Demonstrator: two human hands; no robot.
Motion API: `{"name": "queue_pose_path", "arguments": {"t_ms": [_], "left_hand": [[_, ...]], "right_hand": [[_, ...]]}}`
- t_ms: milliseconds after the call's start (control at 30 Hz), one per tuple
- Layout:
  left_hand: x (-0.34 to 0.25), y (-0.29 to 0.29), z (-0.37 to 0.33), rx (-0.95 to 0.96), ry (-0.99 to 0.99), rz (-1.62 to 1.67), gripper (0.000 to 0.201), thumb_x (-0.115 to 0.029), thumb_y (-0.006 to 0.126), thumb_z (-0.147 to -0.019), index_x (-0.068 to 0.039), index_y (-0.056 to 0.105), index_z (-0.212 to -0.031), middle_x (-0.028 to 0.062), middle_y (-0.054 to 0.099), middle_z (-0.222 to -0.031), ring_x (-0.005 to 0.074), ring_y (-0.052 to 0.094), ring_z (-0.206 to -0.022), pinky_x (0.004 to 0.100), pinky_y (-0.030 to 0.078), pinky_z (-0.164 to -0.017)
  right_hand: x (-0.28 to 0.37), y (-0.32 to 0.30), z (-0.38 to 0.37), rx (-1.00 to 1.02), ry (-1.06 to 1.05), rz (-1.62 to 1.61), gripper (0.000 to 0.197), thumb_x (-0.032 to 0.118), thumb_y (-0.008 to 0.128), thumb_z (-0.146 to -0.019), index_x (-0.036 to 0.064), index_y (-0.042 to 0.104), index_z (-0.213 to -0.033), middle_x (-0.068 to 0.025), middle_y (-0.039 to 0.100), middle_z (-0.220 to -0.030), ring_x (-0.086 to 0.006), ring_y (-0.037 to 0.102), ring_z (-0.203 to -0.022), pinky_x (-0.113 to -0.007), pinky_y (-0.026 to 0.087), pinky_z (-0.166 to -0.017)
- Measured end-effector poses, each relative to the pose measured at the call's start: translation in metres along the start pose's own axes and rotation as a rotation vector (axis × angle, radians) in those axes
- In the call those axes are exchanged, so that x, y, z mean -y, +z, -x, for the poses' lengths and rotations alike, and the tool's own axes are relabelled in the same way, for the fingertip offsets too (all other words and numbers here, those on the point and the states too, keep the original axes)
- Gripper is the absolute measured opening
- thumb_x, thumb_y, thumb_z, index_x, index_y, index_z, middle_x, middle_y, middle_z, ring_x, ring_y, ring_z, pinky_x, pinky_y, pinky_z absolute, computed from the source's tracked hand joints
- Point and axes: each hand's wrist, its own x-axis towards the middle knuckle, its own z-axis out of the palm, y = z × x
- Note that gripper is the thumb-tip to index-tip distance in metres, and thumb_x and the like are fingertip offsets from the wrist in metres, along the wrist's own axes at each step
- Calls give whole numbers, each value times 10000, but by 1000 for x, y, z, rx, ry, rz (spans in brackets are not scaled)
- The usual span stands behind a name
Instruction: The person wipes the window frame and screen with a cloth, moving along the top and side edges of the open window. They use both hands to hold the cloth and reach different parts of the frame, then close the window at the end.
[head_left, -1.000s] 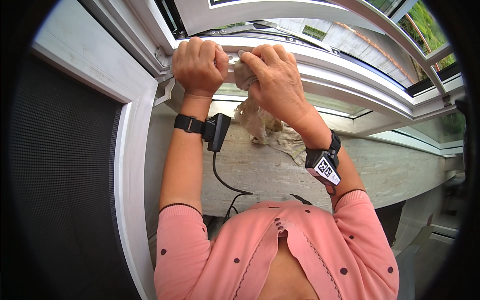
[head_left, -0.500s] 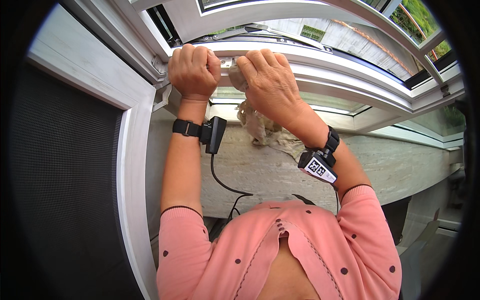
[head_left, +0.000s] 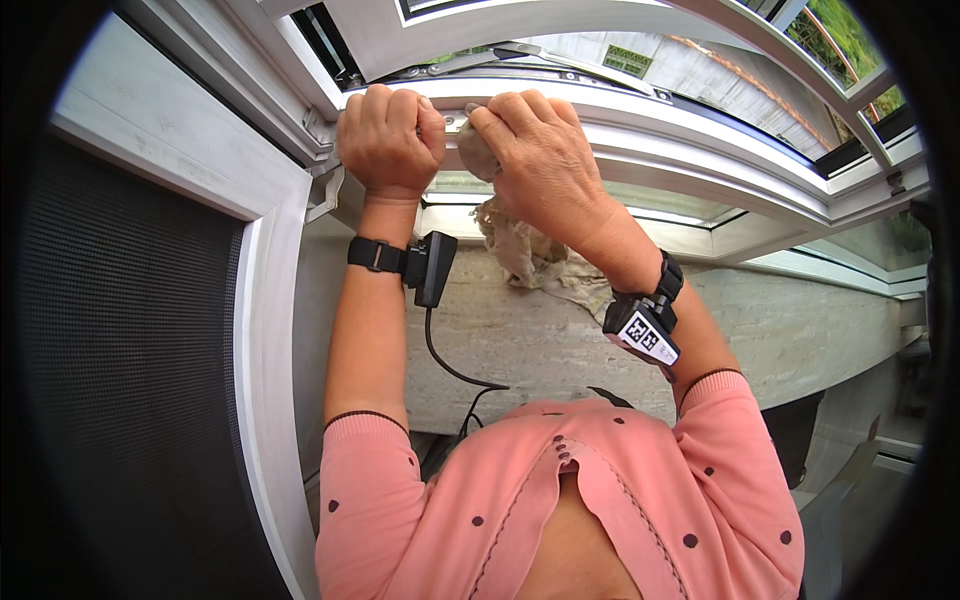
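Observation:
My right hand (head_left: 545, 150) is closed on a damp-looking, greyish-beige rag (head_left: 479, 152) against the white window frame (head_left: 640, 128). Below that hand a crumpled length of the same-coloured cloth (head_left: 515, 250) hangs down and spreads onto the stone sill; where it joins the rag is hidden. To the left, my left hand (head_left: 390, 140) is closed over the frame's lower rail, knuckles up and thumb at its right side. A small metal plate (head_left: 454, 121) shows on the rail between the two hands.
An opened window sash (head_left: 560, 25) stands beyond the rail, with a metal stay arm (head_left: 470, 62) below it. A dark mesh screen panel (head_left: 140, 330) in a white frame fills the left. The pale stone sill (head_left: 780, 320) lies below; a black cable (head_left: 440, 360) trails from my left wrist.
My right hand has shifted very slightly left and up along the rail with the rag, so more of the rag shows. My left hand stays in place.

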Motion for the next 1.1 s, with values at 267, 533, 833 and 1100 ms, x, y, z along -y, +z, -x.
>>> {"name": "queue_pose_path", "arguments": {"t_ms": [267,533,833,1100], "left_hand": [[1,0,4,18,-19,30,154,-163,555,-819,-115,492,-687,51,465,-706,253,493,-661,377,407,-583],[2,3,2,-24,6,24,158,-194,589,-767,-133,478,-671,36,444,-697,242,468,-642,371,389,-572],[4,5,5,-36,4,33,150,-197,587,-766,-134,483,-680,38,443,-696,242,474,-644,373,386,-573],[2,2,1,-19,3,27,153,-201,594,-774,-133,491,-683,40,447,-697,242,474,-643,374,385,-570]], "right_hand": [[-1,-14,6,-36,86,-253,432,9,669,-693,77,638,-1118,-63,594,-1048,-274,554,-1009,-403,449,-883],[-9,-4,-3,-96,11,-197,204,57,700,-722,81,686,-924,-42,603,-899,-239,567,-877,-358,476,-778],[2,5,-16,-190,101,-25,135,18,684,-747,67,691,-872,-41,608,-819,-231,581,-825,-342,502,-717],[-4,-7,-16,-59,24,-69,143,86,681,-688,79,688,-831,-42,598,-800,-221,562,-849,-331,482,-734]]}}
